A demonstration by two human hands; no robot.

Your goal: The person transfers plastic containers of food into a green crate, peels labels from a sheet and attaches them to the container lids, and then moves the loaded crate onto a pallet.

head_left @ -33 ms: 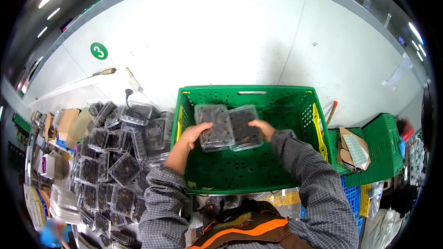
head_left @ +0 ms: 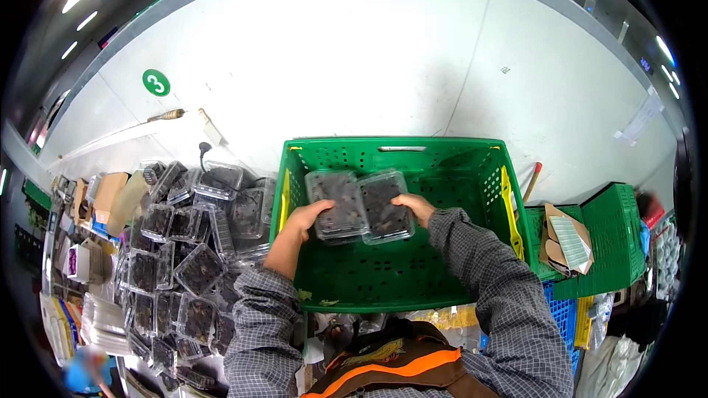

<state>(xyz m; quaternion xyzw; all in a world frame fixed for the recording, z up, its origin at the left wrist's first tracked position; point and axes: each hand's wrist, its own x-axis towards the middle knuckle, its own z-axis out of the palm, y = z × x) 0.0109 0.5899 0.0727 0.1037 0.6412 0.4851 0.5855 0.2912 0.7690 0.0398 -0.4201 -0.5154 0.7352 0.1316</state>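
My left hand (head_left: 307,220) grips the outer side of a clear plastic clamshell box (head_left: 344,203) with dark brown pieces inside, the thumb lying on its lid. A second clear box (head_left: 383,214) with similar dark contents is pressed against it, and my right hand (head_left: 417,208) is closed on that one's right side. Both boxes sit side by side, slightly tilted, in the left half of a green plastic crate (head_left: 383,301) with yellow handles. Whether they touch the crate's floor I cannot tell. My fingers below the boxes are hidden.
Left of the crate lies a large heap of similar filled clear boxes (head_left: 199,269). A black cable (head_left: 204,155) hangs into the heap. On the right, another green crate (head_left: 616,250) stands by cardboard pieces (head_left: 568,239) and a red-tipped handle (head_left: 534,173). A white wall (head_left: 354,51) rises behind.
Both hands and the two boxes have shifted slightly to the left inside the crate. The grip stays the same.
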